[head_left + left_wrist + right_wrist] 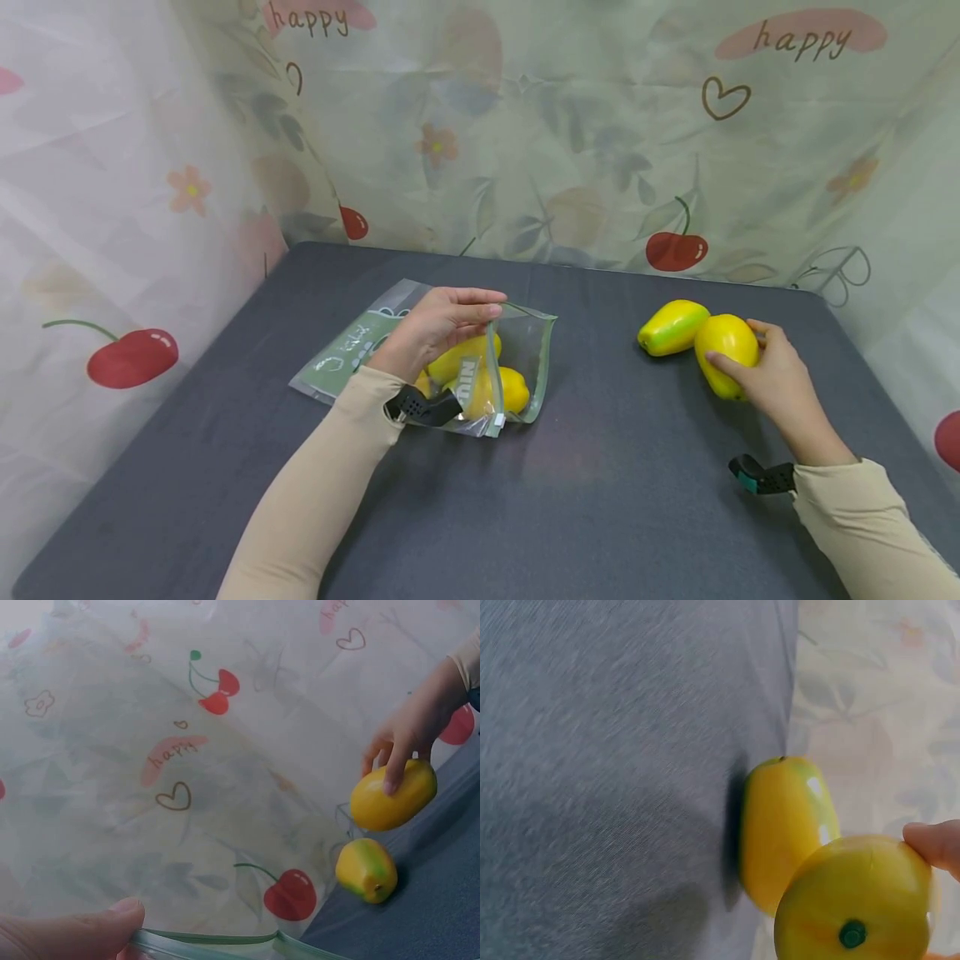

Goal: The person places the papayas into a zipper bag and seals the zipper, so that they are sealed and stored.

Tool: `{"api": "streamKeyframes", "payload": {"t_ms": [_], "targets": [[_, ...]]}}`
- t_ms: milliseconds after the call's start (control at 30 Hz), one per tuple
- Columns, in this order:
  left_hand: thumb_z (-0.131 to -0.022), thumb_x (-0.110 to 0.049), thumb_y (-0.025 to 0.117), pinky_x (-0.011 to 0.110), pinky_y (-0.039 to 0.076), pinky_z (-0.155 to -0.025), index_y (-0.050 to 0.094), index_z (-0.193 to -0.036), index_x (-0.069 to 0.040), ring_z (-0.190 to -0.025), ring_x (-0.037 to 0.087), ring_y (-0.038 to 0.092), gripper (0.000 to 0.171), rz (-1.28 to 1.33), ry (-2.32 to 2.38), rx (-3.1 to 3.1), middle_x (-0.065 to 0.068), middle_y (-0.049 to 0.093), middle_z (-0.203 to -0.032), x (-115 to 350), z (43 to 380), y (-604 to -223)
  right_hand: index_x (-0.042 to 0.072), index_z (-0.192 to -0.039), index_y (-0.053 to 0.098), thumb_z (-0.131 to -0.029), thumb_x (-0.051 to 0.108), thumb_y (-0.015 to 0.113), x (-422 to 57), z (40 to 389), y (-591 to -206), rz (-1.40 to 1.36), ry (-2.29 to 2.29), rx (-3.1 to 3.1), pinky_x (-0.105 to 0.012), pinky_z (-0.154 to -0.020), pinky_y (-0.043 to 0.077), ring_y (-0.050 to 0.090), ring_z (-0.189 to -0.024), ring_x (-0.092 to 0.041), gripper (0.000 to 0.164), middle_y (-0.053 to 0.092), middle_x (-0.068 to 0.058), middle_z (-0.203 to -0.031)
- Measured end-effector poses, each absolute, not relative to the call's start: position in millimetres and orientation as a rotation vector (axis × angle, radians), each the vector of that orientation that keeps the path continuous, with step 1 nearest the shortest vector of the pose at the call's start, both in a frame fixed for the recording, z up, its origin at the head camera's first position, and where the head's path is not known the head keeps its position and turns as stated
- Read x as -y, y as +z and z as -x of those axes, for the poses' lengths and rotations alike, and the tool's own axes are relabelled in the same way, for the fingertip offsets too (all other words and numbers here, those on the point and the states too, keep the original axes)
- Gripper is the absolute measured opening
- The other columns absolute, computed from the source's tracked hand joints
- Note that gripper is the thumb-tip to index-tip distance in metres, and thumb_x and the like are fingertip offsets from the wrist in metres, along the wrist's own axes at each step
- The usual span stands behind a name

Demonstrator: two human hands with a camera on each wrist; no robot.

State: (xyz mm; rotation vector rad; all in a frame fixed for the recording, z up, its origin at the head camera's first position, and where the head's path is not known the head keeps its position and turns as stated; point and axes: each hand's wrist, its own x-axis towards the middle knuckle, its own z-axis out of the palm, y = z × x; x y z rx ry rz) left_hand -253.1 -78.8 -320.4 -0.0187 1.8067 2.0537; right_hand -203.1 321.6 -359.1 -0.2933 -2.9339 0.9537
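My left hand [438, 325] pinches the top edge of a clear zip bag [345, 354] with a green printed panel and a white slider. The bag lies on its side, its mouth facing right and held apart. Several yellow fruits [515, 390] show inside, partly hidden by the hand and print. To the right, my right hand [783, 383] grips a yellow papaya-like fruit [726, 354], thumb on one side and fingers on the other. In the right wrist view its green stem end [853, 934] faces the camera. It appears raised off the table. Beside it lies a second yellow-green papaya-like fruit [672, 327].
A dark grey cloth covers the table [570, 500]. Pale printed curtains [525, 125] hang behind it and along both sides. Each wrist carries a black strap-on device [423, 407] over or near a beige sleeve.
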Motion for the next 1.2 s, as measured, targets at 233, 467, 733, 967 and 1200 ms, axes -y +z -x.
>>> {"api": "streamKeyframes", "payload": {"t_ms": [233, 467, 733, 967, 1200], "targets": [[-0.089, -0.01, 0.07, 0.019, 0.057, -0.073, 0.068, -0.12, -0.003, -0.077, 0.011, 0.062, 0.032, 0.023, 2.044, -1.817, 0.0, 0.067, -0.096, 79, 252, -320, -0.005, -0.151, 0.011, -0.091, 0.054, 0.057, -306, 198, -348, 0.225, 1.003, 2.897, -0.063, -0.087, 0.045, 0.039, -0.118, -0.052, 0.096, 0.029, -0.039, -0.142], [-0.089, -0.01, 0.069, 0.02, 0.057, -0.075, 0.067, -0.121, -0.003, -0.078, 0.01, 0.062, 0.032, 0.007, 2.031, -1.826, 0.0, 0.067, -0.098, 79, 252, -322, 0.003, -0.154, 0.012, -0.09, 0.055, 0.059, -287, 187, -340, 0.122, 1.069, 2.846, -0.062, -0.087, 0.048, 0.042, -0.122, -0.051, 0.094, 0.029, -0.033, -0.148], [-0.09, -0.011, 0.069, 0.025, 0.056, -0.086, 0.067, -0.121, -0.005, -0.082, 0.01, 0.062, 0.032, 0.0, 2.008, -1.841, 0.0, 0.066, -0.102, 79, 252, -323, 0.01, -0.155, 0.013, -0.09, 0.053, 0.06, -269, 176, -335, 0.011, 1.129, 2.771, -0.061, -0.087, 0.049, 0.044, -0.124, -0.049, 0.091, 0.031, -0.027, -0.149], [-0.09, -0.01, 0.069, 0.02, 0.057, -0.077, 0.066, -0.122, -0.004, -0.081, 0.01, 0.062, 0.033, -0.003, 2.014, -1.838, 0.0, 0.066, -0.102, 78, 252, -323, 0.01, -0.154, 0.018, -0.091, 0.046, 0.063, -252, 168, -338, -0.075, 1.126, 2.706, -0.059, -0.084, 0.051, 0.047, -0.121, -0.048, 0.086, 0.034, -0.024, -0.149], [-0.09, -0.01, 0.069, 0.02, 0.057, -0.076, 0.066, -0.122, -0.004, -0.082, 0.01, 0.062, 0.033, 0.0, 2.021, -1.831, 0.001, 0.066, -0.104, 78, 252, -323, 0.008, -0.152, 0.024, -0.09, 0.037, 0.068, -236, 162, -340, -0.168, 1.122, 2.666, -0.057, -0.084, 0.053, 0.051, -0.119, -0.044, 0.081, 0.036, -0.021, -0.149]]}}
